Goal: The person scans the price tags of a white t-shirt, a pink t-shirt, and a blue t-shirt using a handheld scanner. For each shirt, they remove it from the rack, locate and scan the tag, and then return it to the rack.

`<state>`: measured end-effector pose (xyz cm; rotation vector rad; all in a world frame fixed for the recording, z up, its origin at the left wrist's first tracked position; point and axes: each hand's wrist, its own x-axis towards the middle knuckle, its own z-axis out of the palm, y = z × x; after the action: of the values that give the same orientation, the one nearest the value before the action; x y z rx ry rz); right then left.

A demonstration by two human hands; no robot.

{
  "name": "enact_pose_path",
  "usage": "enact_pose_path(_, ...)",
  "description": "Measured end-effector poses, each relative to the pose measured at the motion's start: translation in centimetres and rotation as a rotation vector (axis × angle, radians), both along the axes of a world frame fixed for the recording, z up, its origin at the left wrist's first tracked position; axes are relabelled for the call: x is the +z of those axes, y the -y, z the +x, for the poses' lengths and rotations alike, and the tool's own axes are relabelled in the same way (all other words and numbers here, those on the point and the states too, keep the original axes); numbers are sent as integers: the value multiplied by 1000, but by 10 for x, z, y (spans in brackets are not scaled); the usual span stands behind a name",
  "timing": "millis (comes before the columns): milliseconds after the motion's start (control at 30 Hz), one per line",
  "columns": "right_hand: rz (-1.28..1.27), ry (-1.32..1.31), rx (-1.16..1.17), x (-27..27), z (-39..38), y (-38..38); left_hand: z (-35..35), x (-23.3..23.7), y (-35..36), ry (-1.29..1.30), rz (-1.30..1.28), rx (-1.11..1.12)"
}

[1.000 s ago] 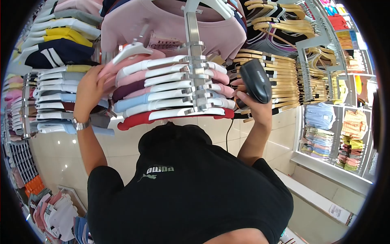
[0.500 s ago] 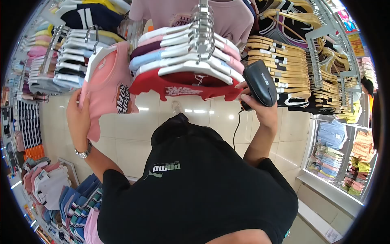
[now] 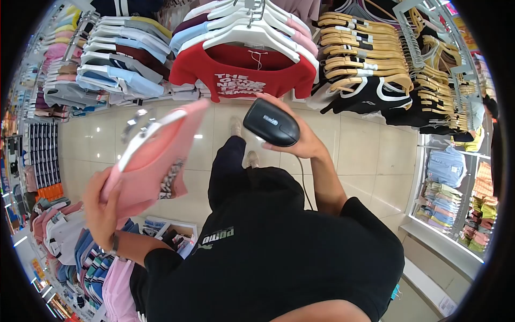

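Observation:
A pink T-shirt [image 3: 145, 185] on a white hanger [image 3: 137, 142] hangs from my left hand [image 3: 102, 206], whose fingers close on its near shoulder. The shirt is tilted, off the rack, and partly blurred, with a dark printed graphic on its front. My right hand [image 3: 307, 137] is wrapped around a black barcode scanner [image 3: 271, 122], its cable [image 3: 303, 180] running down toward my body. Just beyond the scanner, a red T-shirt [image 3: 236, 72] with white lettering faces me at the front of a row of white hangers [image 3: 252, 35].
Wooden hangers [image 3: 367, 61] with black tops [image 3: 375, 96] hang at the right. Folded and hung shirts [image 3: 120, 59] fill the left rack. Shelves of folded clothes [image 3: 442, 198] stand far right. More garments [image 3: 102, 263] are low on the left. Pale tiles [image 3: 354, 134] cover the floor.
The pink T-shirt has come away from beside the rack, toward me and tilted. The scanner has moved left, to in front of the red T-shirt. My view has shifted, showing both shoes.

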<state>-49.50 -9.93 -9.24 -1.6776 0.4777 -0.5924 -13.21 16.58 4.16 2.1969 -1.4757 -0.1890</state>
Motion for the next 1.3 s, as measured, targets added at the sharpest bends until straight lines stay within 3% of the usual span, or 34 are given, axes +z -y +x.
enact_pose_path(33,-166,7,20,-2,1,0,-4,-2,9,-116,45,-50)
enact_pose_path(133,-232,-15,35,-2,-3,-1,-14,-11,51,-363,152,-221)
enact_pose_path(233,-5,5,19,-3,-18,-1,-13,-33,93,-423,121,-397)
enact_pose_path(300,14,-60,-92,-5,-37,-2,-9,-58,120,-486,27,-462)
enact_pose_path(600,123,-190,-459,18,-66,25,-33,-66,244,-396,-50,-665)
enact_pose_path(633,13,-129,-465,17,-65,29,-32,-69,249,-401,-54,-673)
enact_pose_path(767,-27,-59,-532,20,-57,25,-30,-85,263,-462,-10,-685)
enact_pose_path(1100,106,-150,-537,15,-55,29,-28,-94,260,-559,28,-647)
enact_pose_path(1300,42,-23,-552,10,-51,41,-30,-91,265,-515,39,-685)
